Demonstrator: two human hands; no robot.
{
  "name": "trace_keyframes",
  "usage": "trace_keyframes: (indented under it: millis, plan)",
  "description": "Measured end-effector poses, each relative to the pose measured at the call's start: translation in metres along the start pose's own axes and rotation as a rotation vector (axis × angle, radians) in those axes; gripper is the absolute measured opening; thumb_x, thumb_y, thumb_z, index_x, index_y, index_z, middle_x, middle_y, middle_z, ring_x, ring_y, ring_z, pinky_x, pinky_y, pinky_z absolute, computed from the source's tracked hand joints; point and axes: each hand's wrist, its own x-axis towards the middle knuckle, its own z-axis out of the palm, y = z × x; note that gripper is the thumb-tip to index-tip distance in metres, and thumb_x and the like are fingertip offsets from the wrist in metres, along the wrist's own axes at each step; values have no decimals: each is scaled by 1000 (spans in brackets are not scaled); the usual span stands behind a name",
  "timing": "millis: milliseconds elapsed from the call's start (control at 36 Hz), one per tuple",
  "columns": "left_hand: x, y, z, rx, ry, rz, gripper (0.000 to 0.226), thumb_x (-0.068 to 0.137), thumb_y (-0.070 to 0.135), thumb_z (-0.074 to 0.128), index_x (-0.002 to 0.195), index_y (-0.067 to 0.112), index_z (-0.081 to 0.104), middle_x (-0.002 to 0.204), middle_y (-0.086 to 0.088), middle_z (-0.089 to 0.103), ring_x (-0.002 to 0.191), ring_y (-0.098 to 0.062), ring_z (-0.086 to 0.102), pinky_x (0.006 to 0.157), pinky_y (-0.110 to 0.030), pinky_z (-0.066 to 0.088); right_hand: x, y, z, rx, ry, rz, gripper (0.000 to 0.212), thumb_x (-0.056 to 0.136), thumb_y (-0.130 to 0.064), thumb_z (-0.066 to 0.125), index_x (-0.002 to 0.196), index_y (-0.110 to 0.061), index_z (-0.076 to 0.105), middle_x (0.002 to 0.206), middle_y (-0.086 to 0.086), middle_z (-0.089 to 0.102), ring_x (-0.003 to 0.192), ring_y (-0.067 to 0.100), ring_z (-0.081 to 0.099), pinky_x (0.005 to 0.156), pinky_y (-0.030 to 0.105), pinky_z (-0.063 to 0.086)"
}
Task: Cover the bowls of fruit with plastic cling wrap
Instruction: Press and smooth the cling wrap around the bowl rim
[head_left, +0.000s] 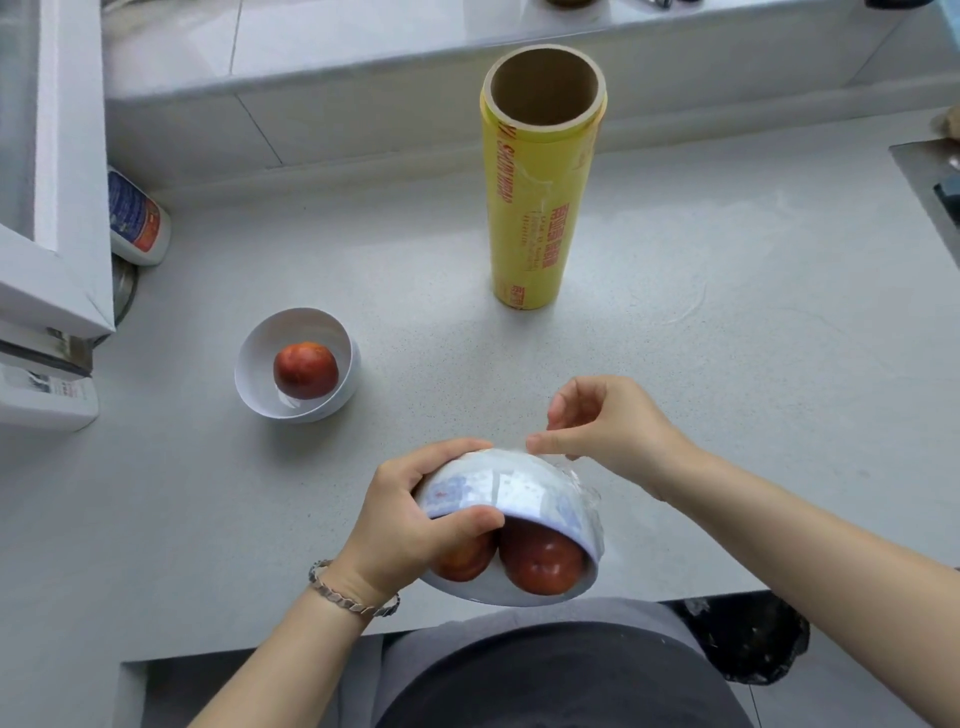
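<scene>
At 6 o'clock in my view, by the near edge of the tabletop (727, 338), the patterned bowl (519, 493) is tipped so its mouth faces me. Inside it I see a larger red fruit (543, 564) and a second red fruit (465, 561) partly hidden by a thumb. Clear cling film (587, 499) lies over the bowl's outer wall and bunches at its 3 o'clock side. I cannot tell whether the bowl touches the tabletop.

The left hand (410, 525) grips the bowl from 9 o'clock, fingers curled over the outer wall and thumb hooked across the rim. A bracelet (353, 600) sits on that wrist. The right hand (602, 431), at the bowl's 1 o'clock, pinches the film between thumb and fingertips right at the bowl's upturned base.

At 10 o'clock from the held bowl, well apart, a white bowl (260, 374) stands uncovered with a single red fruit (305, 370) in it. At 12 o'clock the yellow roll of cling wrap (535, 208) stands upright on its end. Far out at 10 o'clock a labelled bottle (136, 218) leans by the wall.
</scene>
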Motion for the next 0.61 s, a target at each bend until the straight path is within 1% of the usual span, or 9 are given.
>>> trace_keyframes:
  millis: [56, 139, 194, 250, 333, 417, 472, 556, 611]
  plan:
    - [0, 1, 0, -9, 3, -4, 63, 49, 76, 69, 94, 33, 66, 96, 21, 70, 88, 0, 65, 76, -11, 47, -4, -2, -3, -26, 96, -106, 23, 67, -9, 80, 64, -15, 59, 61, -2, 59, 49, 0, 51, 52, 9, 43]
    - [1, 0, -2, -13, 25, -8, 65, 47, 77, 69, 94, 32, 66, 95, 22, 70, 87, 1, 65, 76, -11, 47, -19, -8, -8, -16, 209, -325, 10, 74, -13, 75, 71, -19, 67, 72, -4, 68, 64, 4, 62, 64, 14, 49]
    - [1, -1, -3, -12, 41, -13, 65, 47, 78, 69, 93, 32, 66, 95, 22, 70, 88, 1, 65, 78, -12, 48, -32, -9, -8, -89, 143, -472, 8, 75, -24, 73, 80, -18, 71, 81, -6, 70, 74, 4, 65, 72, 14, 50]
    - [2, -1, -3, -6, 51, -15, 64, 47, 78, 68, 93, 33, 66, 95, 22, 70, 87, 1, 65, 78, -13, 48, -41, -4, -4, -244, 8, -528, 32, 74, -42, 66, 93, -18, 73, 95, -10, 71, 89, 0, 64, 82, 12, 48]
    - [2, 1, -2, 12, 52, -9, 63, 48, 78, 68, 93, 34, 65, 95, 24, 69, 88, 2, 64, 77, -11, 48, -44, 1, 0, -377, -147, -454, 57, 67, -59, 61, 113, -26, 66, 114, -21, 62, 109, -12, 52, 95, 6, 36]
    - [2, 2, -1, 24, 61, -1, 63, 49, 78, 67, 94, 33, 65, 97, 24, 69, 89, 1, 64, 77, -10, 47, -41, 1, -1, -351, -227, -321, 68, 63, -65, 65, 122, -32, 58, 120, -25, 58, 114, -14, 47, 99, 10, 35]
    - [2, 4, -2, 24, 64, 0, 64, 49, 79, 67, 94, 33, 65, 98, 21, 69, 89, 1, 64, 77, -11, 47, -39, -3, -1, -327, -273, -259, 61, 66, -58, 71, 121, -35, 57, 117, -25, 59, 112, -13, 49, 97, 11, 39]
    - [3, 6, -2, 31, 56, 6, 63, 48, 79, 67, 94, 34, 65, 96, 22, 70, 88, 1, 65, 76, -12, 48, -36, -6, 3, -276, -328, -239, 41, 66, -46, 75, 102, -49, 55, 107, -24, 63, 102, -10, 56, 87, 9, 45]
    - [4, 7, -2, 39, 55, 6, 63, 48, 79, 67, 93, 35, 65, 94, 23, 70, 88, 0, 65, 76, -12, 48, -34, -6, 3, -232, -338, -214, 42, 61, -46, 73, 100, -49, 55, 105, -19, 65, 98, -7, 59, 85, 13, 47]
